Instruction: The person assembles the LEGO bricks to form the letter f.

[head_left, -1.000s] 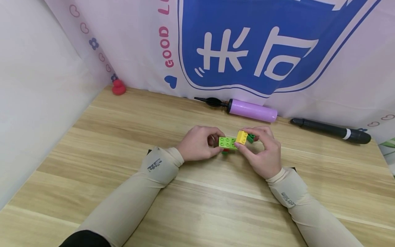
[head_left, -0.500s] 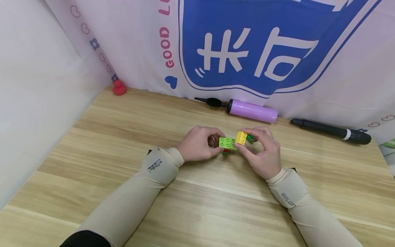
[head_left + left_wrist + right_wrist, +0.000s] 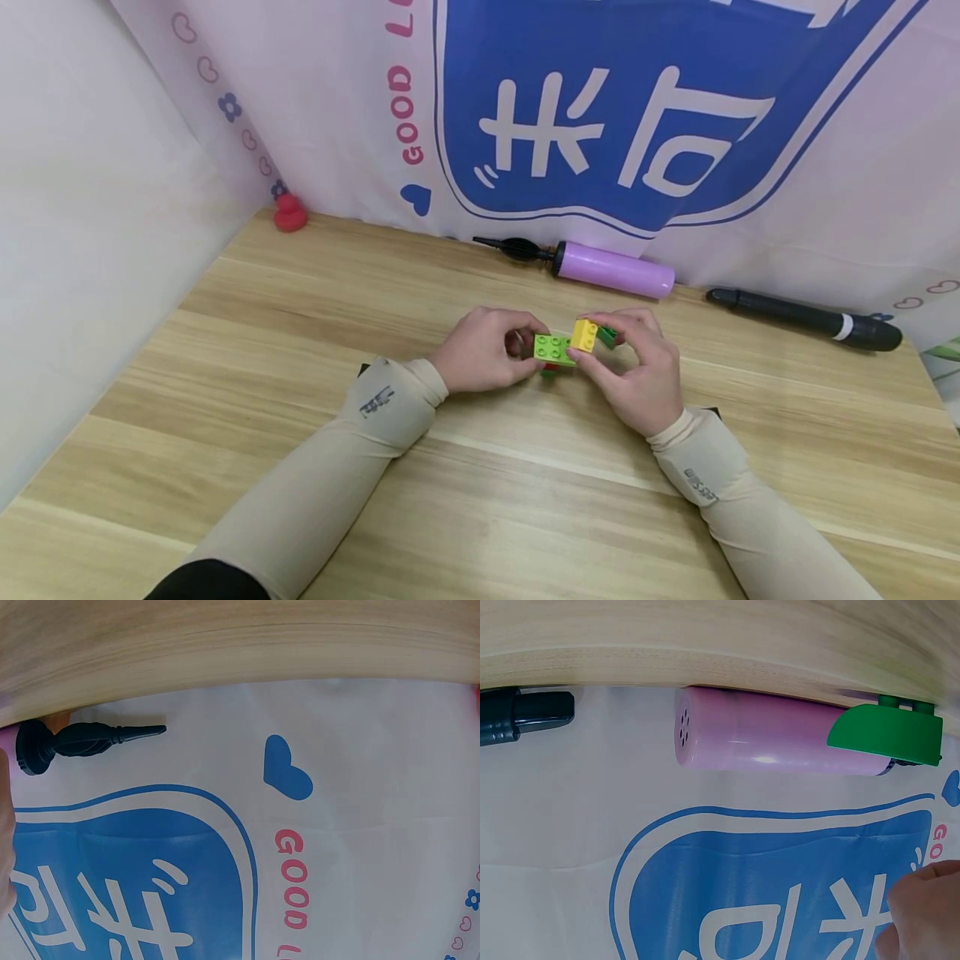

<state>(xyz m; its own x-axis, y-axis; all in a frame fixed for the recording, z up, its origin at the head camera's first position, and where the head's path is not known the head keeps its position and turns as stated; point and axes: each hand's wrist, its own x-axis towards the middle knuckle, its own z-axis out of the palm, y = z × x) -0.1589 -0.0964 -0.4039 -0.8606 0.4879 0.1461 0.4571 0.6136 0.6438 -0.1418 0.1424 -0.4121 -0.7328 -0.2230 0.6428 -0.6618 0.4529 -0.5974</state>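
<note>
My left hand (image 3: 487, 346) pinches the left end of a light-green toy building brick (image 3: 551, 348) between thumb and fingers. A yellow brick (image 3: 582, 335) is pinched in my right hand (image 3: 639, 362) and overlaps the light-green brick's right end in the head view. Under the light-green brick a bit of a red brick (image 3: 551, 367) shows, with green below it. A dark-green brick (image 3: 608, 335) peeks out behind the right fingers. Its rounded side (image 3: 889, 735) shows in the right wrist view. Only the hand's edge (image 3: 6, 840) appears in the left wrist view.
Along the back of the wooden table (image 3: 480, 500) lie a purple hand pump (image 3: 615, 269) with a black nozzle and a black pen-like tool (image 3: 810, 318). At the back left corner sits a red rubber duck (image 3: 289, 213). A printed cloth (image 3: 337, 125) hangs behind.
The yellow brick in my right hand has shifted slightly left over the light-green brick. My left hand has stayed almost still.
</note>
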